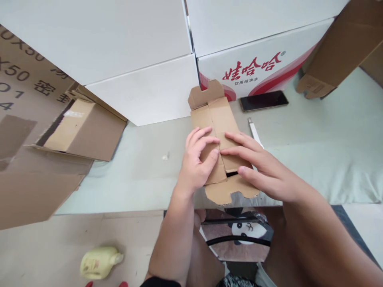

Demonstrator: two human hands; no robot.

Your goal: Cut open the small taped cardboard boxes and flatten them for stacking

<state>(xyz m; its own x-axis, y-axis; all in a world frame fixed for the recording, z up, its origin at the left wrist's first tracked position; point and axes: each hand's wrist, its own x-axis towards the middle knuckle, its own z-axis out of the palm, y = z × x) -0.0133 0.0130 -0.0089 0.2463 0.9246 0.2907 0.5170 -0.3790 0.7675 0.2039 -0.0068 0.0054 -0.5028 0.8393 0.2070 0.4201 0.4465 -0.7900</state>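
Observation:
A small brown cardboard box lies on the cloth-covered table, its two long top flaps meeting at a seam down the middle. Its notched end flaps stick out, one at the far end and one towards me. My left hand rests on the left flap with fingers apart and slightly bent. On the right flap lies my right hand, fingers spread across the cardboard near the seam. A dark gap shows at the near end of the box, beside my right thumb. Just right of the box is a white-handled cutter, partly covered by my right hand.
Behind the box stand stacked white cartons, one with red lettering. A phone lies before them. Brown boxes are at left and right. A yellow bottle is on the floor. The table's front edge runs close to me.

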